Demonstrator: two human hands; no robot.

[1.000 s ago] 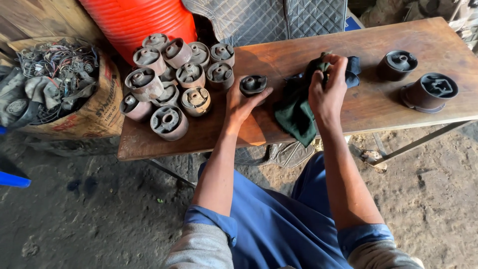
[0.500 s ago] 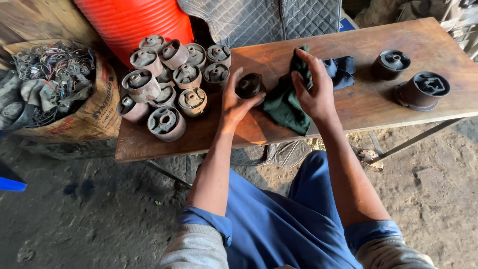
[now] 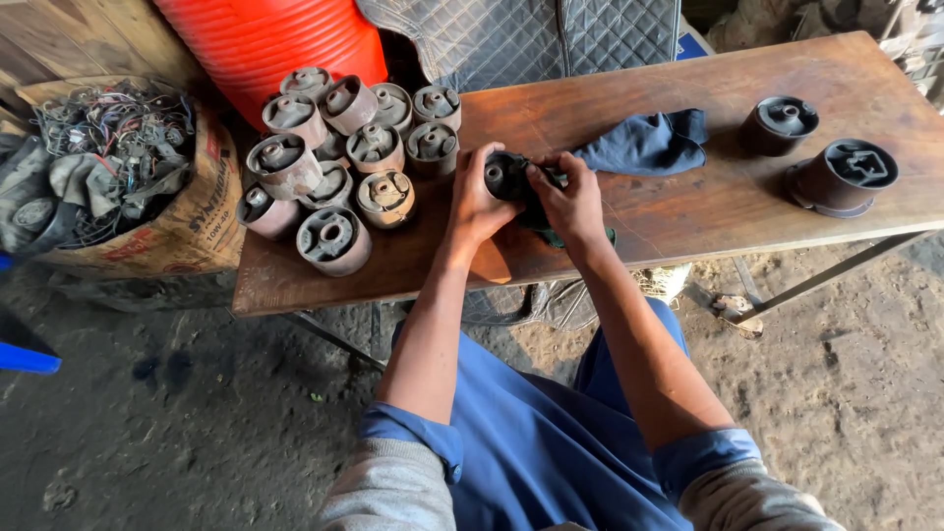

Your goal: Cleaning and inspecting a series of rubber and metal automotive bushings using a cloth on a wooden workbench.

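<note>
My left hand point(image 3: 477, 202) grips a dark round rubber bushing point(image 3: 503, 175) held just above the wooden table point(image 3: 688, 211). My right hand point(image 3: 568, 202) presses a dark green cloth point(image 3: 539, 216) against the bushing's side. Both hands meet over the middle of the table. A blue cloth point(image 3: 644, 143) lies on the table just beyond my right hand. To the left of my left hand stands a pile of several rusty cylindrical bushings point(image 3: 339, 157).
Two dark bushings point(image 3: 841, 177) stand at the table's right end. A red ribbed drum point(image 3: 270, 44) and a quilted grey cover point(image 3: 521, 39) are behind the table. A sack of tangled wires and scrap point(image 3: 108, 167) sits on the dirt floor at left.
The bushing has been lifted off the table into my left hand. My right hand came left with the green cloth onto it, and the blue cloth now lies uncovered.
</note>
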